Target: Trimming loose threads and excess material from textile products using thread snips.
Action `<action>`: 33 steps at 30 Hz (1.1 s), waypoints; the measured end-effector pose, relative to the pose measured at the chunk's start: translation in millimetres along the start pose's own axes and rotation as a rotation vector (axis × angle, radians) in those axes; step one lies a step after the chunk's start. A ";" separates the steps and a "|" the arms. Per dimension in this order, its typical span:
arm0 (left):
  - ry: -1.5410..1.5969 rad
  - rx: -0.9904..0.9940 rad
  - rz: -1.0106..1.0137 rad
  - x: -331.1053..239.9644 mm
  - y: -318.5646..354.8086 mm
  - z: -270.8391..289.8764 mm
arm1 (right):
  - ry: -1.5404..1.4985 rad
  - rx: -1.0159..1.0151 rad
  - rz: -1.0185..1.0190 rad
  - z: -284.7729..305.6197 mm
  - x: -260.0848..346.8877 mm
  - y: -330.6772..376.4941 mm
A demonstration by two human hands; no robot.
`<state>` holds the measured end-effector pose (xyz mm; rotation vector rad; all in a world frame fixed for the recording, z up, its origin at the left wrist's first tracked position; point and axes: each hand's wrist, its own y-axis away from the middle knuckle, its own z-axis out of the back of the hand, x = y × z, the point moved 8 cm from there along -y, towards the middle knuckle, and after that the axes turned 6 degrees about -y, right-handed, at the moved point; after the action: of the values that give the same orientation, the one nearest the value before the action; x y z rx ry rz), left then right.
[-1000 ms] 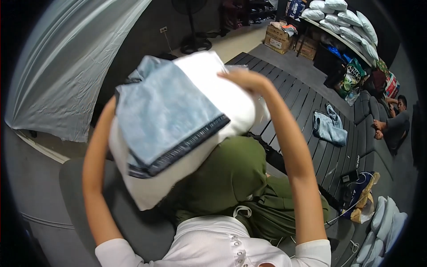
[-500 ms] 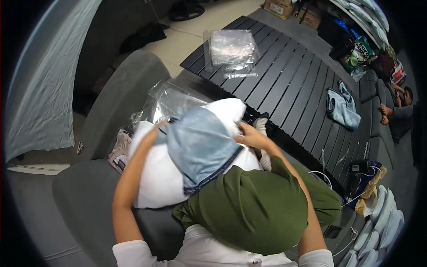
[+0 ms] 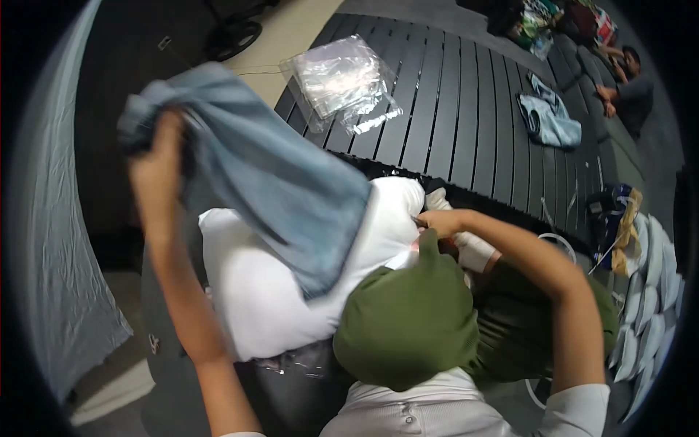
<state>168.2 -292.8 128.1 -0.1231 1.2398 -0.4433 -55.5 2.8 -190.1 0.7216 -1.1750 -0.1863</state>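
My left hand (image 3: 159, 156) is raised at the left, closed round one end of a light-blue denim garment (image 3: 273, 171), blurred by motion. The garment's free end hangs across a white pillow (image 3: 269, 320) in front of me. On the pillow's far right side, my right hand (image 3: 440, 221) is closed in a pinch beside my raised knee in green trousers (image 3: 408, 320). A small dark tip shows at its fingers, too small to name. The pillow's middle is partly hidden by the denim.
A dark slatted table (image 3: 451, 109) stands ahead, bearing clear plastic bags (image 3: 338, 80) and another folded denim piece (image 3: 550, 120). Pale folded stacks (image 3: 644, 291) lie at the right. A grey curtain (image 3: 54, 240) hangs at the left. Another person (image 3: 630, 95) is at the far right.
My left hand has lifted the denim garment off the pillow, up and to the left. My right hand stays near the pillow's far right side. The view has shifted.
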 end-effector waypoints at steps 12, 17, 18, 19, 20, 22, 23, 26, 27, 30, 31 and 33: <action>0.121 1.116 -0.218 -203.6 30.2 -255.4 | -0.126 -0.364 -0.437 196.1 116.6 150.4; 0.544 1.380 -0.024 -210.5 81.0 -342.6 | -0.921 -0.847 0.661 295.8 99.1 226.9; 0.583 1.425 0.003 -212.3 86.4 -356.6 | -1.111 -0.667 0.936 301.0 95.6 216.2; 0.458 1.435 -0.029 -207.0 79.6 -365.3 | -1.009 -0.910 0.876 302.6 100.1 207.0; 0.357 1.469 -0.072 -208.0 77.3 -374.8 | -0.887 -1.181 0.791 302.0 109.5 210.7; 0.196 1.521 -0.254 -218.2 58.3 -386.8 | -1.062 -0.932 0.676 323.7 103.5 187.3; 0.279 1.421 -0.271 -213.6 41.2 -405.5 | -0.945 -1.020 0.538 330.9 92.6 185.1; 0.372 1.335 -0.199 -188.4 -2.7 -461.7 | -1.073 -0.818 0.434 351.1 71.4 148.2; 0.359 1.338 -0.197 -178.9 -10.3 -474.1 | -1.188 -0.736 0.477 349.0 79.1 137.4; 0.255 1.018 -0.224 -157.1 -41.7 -498.5 | -1.357 -0.511 0.643 348.1 77.7 119.9; 0.295 1.021 -0.178 -145.9 -45.7 -505.4 | -1.314 -0.572 0.653 349.3 78.3 117.6; 0.392 1.054 -0.113 -128.3 -49.2 -516.4 | -1.171 -0.670 0.595 353.9 76.1 117.2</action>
<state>-358.3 -211.5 87.0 0.8272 1.2325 -1.2031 -366.1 -92.8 7.8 -0.4572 -2.2081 -0.5005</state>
